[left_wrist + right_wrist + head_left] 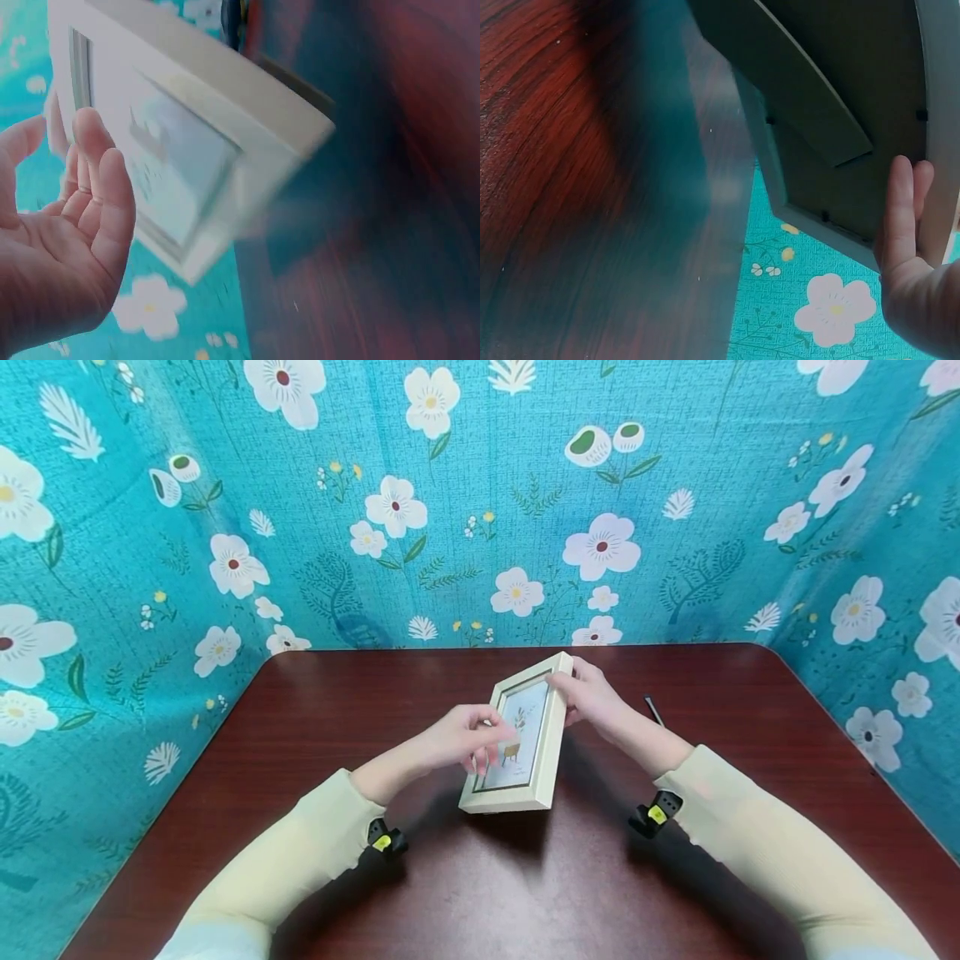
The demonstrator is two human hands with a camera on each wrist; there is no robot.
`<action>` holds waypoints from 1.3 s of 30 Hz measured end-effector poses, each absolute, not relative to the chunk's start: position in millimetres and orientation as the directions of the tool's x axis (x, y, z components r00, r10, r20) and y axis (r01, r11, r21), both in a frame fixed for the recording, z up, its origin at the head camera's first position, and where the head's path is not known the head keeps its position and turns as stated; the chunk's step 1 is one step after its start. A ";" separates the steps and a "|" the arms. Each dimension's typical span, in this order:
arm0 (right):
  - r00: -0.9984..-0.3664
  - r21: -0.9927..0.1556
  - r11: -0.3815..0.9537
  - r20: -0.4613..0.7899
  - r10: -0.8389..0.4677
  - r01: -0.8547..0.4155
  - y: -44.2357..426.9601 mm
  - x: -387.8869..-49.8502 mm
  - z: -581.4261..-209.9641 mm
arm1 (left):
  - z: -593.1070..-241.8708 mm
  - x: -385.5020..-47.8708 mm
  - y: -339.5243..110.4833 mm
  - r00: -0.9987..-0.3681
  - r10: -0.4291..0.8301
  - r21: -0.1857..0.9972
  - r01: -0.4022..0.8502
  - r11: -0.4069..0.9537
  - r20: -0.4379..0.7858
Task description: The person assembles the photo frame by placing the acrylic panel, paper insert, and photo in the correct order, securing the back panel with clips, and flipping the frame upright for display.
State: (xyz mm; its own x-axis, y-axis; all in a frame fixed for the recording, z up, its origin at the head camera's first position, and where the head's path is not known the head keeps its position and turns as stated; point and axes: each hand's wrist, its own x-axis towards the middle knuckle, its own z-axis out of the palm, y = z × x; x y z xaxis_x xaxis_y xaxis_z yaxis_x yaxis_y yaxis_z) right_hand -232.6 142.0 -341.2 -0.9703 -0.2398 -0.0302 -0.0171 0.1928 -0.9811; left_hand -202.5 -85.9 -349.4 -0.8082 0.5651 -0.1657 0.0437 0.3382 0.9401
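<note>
A cream picture frame (553, 752) with a small picture (529, 718) in it is tilted above the table. My right hand (592, 697) grips its upper right edge, thumb on the front; the right wrist view shows fingers against the dark back panel (885, 82), which has a stand leg (810, 90) and small black tabs. My left hand (468, 735) is in front of the picture, its fingers loosely bent. In the left wrist view the left hand (71, 225) holds nothing and appears apart from the frame; the frame is blurred there.
Behind the right forearm, a thin dark tool (654, 710) lies on the brown table (337, 710), partly hidden. A blue flowered cloth (465, 552) hangs along the table's back and sides. Both wrists carry small black devices (658, 814).
</note>
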 end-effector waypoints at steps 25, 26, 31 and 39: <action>-0.964 -0.992 -0.126 0.013 -0.264 0.021 157.9 -227.3 -359.1 | -398.3 -223.9 -113.0 -0.844 0.443 0.954 -0.270 0.132 -0.301; -0.964 -0.992 -0.127 0.010 -0.266 0.024 158.0 -227.4 -360.3 | -398.3 -222.7 -112.3 -0.841 0.450 0.953 -0.275 0.127 -0.302; -0.962 -0.990 -0.128 -0.025 -0.273 0.061 159.5 -227.1 -367.2 | -399.3 -219.1 -111.8 -0.834 0.455 0.949 -0.291 0.118 -0.313; -0.958 -0.988 -0.100 -0.087 -0.273 0.118 162.5 -226.2 -374.5 | -401.7 -215.1 -112.1 -0.850 0.436 0.953 -0.292 0.077 -0.296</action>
